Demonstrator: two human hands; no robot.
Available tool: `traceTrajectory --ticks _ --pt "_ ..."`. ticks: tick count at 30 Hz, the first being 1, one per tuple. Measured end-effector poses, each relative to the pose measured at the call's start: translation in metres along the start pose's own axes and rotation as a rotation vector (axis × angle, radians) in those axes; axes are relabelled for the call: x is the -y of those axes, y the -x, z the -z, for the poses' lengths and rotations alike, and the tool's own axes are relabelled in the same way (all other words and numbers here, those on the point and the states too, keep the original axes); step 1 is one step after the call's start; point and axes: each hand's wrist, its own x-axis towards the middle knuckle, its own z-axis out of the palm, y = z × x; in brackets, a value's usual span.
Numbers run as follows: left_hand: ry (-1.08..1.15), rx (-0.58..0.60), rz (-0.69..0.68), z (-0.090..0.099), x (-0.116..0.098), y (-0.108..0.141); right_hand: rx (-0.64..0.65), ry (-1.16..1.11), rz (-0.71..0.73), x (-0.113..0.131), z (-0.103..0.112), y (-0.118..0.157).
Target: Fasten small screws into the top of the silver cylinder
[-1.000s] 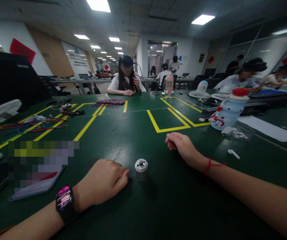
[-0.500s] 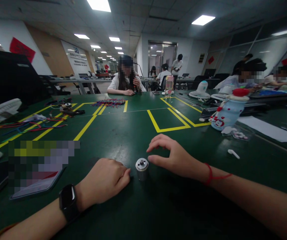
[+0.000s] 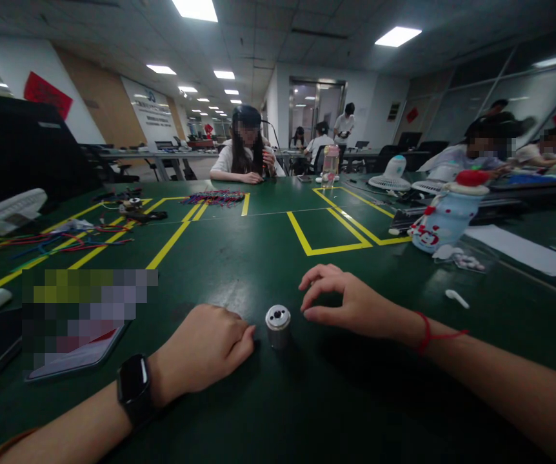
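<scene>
Metal cylinder: stands upright on the green table (image 3: 200, 425), in the near middle between the two hands (image 3: 278, 335); it holds the same spot as half a second ago, but the middle of its top now looks dark where a small pale knob showed.
Right hand: right of the cylinder (image 3: 355, 303) and clear of it, whereas half a second ago the thumb tip was close beside its top; thumb and index bow towards each other, and I cannot tell whether the tips meet or pinch something small.
Left hand: rests in a loose fist just left of the cylinder, fingers folded under, unmoved (image 3: 205, 348); its inside is hidden.
Watch: on the left wrist, face dark (image 3: 134, 383); a second ago it was lit pink.
Right side: white earbud (image 3: 456, 298), with the blue bottle (image 3: 447, 219) beyond.
</scene>
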Motion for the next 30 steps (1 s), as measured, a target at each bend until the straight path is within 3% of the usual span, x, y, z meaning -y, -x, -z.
traceTrajectory --ticks 3,8,11,16,20,22,27,30 --pt "-0.001 0.022 0.005 0.001 0.000 0.000 0.158 0.085 0.001 -0.013 0.001 0.007" --pt "0.013 0.060 0.015 0.001 0.001 0.001 0.203 0.107 -0.004 -0.014 -0.001 0.007" --pt "0.015 0.060 0.011 0.001 0.001 0.000 0.091 -0.075 -0.043 -0.017 0.003 0.005" --pt "0.023 0.053 0.009 0.001 0.001 0.001 -0.256 -0.332 -0.281 -0.041 0.005 0.001" --pt "0.017 0.043 0.006 0.001 0.001 0.002 -0.298 -0.347 -0.349 -0.051 0.001 0.000" --pt "0.010 0.043 0.001 0.000 0.001 0.002 -0.249 -0.327 -0.343 -0.047 0.001 0.000" --pt "-0.004 0.060 0.011 0.002 0.001 0.000 0.149 0.002 -0.069 -0.027 0.004 0.005" --pt "-0.005 0.068 0.015 0.003 0.000 0.000 0.192 0.138 0.002 -0.019 0.000 0.007"
